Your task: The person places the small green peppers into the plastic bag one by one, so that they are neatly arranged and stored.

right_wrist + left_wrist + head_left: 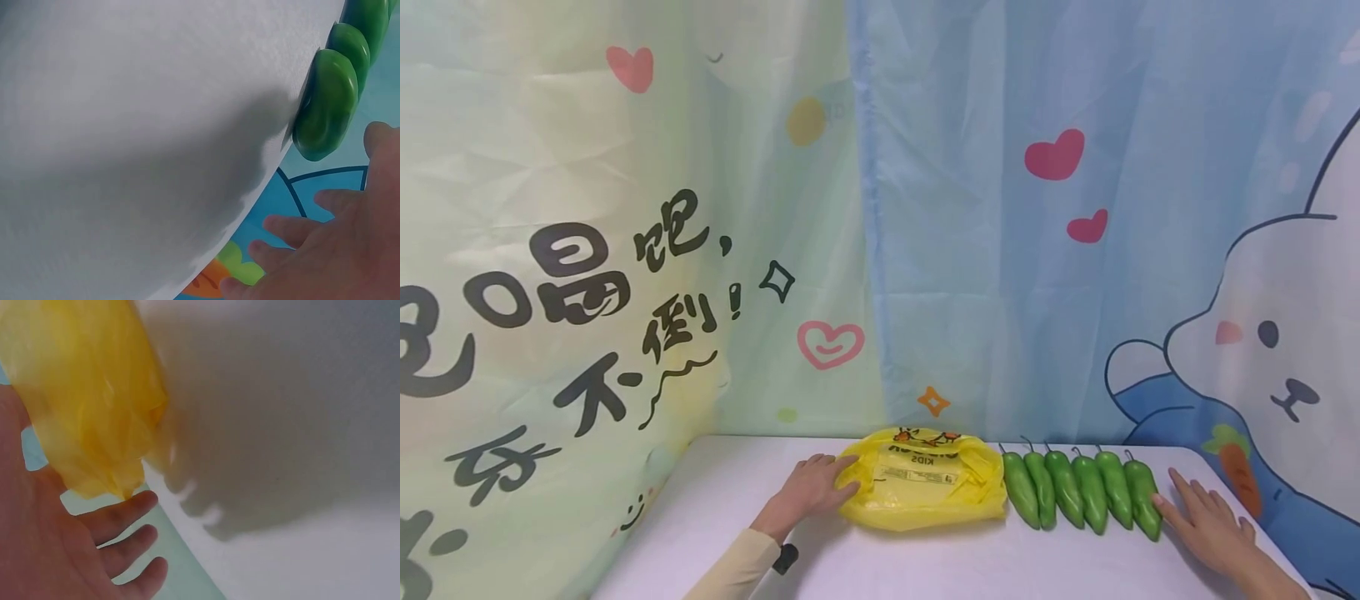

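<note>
A yellow plastic bag with dark print lies on the white table, its left end beside my left hand. In the left wrist view the crumpled end of the bag overlaps the thumb side of that hand, whose fingers are spread and relaxed. Several green peppers lie side by side in a row right of the bag, stems toward the back. My right hand is just right of the last pepper, fingers extended and holding nothing. The right wrist view shows the nearest pepper apart from the fingers.
The white table ends at the back against a printed curtain, which also covers the left and right sides. A small black item is at the left wrist.
</note>
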Demonstrator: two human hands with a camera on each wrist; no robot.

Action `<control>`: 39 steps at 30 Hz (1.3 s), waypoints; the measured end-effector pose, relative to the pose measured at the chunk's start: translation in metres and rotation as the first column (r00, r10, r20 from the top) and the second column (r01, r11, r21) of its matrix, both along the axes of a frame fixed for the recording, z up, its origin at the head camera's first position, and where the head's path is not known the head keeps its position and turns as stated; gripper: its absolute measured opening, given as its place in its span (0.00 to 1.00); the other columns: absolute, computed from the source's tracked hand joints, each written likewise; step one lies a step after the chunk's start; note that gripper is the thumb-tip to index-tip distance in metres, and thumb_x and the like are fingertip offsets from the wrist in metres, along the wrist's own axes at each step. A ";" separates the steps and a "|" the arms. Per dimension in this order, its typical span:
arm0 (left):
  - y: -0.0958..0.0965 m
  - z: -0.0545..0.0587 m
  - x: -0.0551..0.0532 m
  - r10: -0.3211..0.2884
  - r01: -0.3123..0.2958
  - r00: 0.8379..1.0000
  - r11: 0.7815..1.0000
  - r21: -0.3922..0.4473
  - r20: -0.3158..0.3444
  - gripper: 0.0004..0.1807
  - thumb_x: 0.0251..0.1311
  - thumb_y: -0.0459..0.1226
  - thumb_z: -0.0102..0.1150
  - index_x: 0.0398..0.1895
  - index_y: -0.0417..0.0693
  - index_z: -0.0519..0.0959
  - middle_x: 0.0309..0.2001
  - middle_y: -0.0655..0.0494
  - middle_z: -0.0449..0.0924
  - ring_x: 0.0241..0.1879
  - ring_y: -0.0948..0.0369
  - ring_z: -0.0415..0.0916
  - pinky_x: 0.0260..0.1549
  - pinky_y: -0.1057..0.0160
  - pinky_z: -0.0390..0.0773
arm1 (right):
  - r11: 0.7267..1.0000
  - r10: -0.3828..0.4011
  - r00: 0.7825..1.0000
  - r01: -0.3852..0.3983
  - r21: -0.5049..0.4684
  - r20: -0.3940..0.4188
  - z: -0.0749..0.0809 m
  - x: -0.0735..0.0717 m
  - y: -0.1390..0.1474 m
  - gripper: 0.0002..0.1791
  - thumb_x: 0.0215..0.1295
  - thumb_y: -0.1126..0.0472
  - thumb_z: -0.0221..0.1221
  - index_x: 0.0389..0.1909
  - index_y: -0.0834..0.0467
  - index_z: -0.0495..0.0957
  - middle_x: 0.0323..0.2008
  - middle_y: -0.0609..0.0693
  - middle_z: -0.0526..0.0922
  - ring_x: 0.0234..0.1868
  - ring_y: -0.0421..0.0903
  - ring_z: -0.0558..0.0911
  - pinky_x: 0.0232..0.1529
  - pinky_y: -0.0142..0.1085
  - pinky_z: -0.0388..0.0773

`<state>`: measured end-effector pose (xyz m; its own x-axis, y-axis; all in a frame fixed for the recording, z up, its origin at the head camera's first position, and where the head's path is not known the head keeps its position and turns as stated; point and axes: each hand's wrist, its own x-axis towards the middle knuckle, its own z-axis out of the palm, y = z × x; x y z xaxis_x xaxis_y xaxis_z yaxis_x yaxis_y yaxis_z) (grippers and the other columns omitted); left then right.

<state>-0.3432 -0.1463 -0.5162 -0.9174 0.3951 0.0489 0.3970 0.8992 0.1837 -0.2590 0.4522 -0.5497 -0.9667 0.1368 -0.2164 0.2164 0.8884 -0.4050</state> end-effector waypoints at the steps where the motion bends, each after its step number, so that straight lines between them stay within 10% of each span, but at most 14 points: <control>1: 0.000 0.000 0.000 0.001 -0.001 1.000 1.000 0.001 -0.003 0.31 0.69 0.57 0.50 0.69 0.53 0.72 0.62 0.41 0.78 0.64 0.41 0.71 0.62 0.38 0.71 | 1.000 0.000 1.000 0.000 0.001 0.000 0.000 0.000 0.000 0.57 0.71 0.24 0.31 0.76 0.70 0.38 0.67 0.86 0.40 0.66 0.87 0.39 0.59 0.84 0.38; 39: 0.001 -0.004 -0.005 0.036 -0.036 0.999 0.999 -0.002 0.019 0.34 0.64 0.55 0.56 0.69 0.46 0.71 0.67 0.43 0.74 0.66 0.44 0.70 0.65 0.41 0.70 | 0.989 0.122 0.989 -0.113 0.099 -0.088 0.017 -0.006 -0.010 0.50 0.74 0.29 0.37 0.75 0.68 0.49 0.67 0.85 0.50 0.65 0.85 0.53 0.56 0.85 0.46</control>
<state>-0.3481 -0.1450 -0.5202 -0.9318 0.3616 0.0308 0.3607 0.9133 0.1894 -0.2647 0.4424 -0.5329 -0.9926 0.0362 -0.1161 0.0731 0.9402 -0.3327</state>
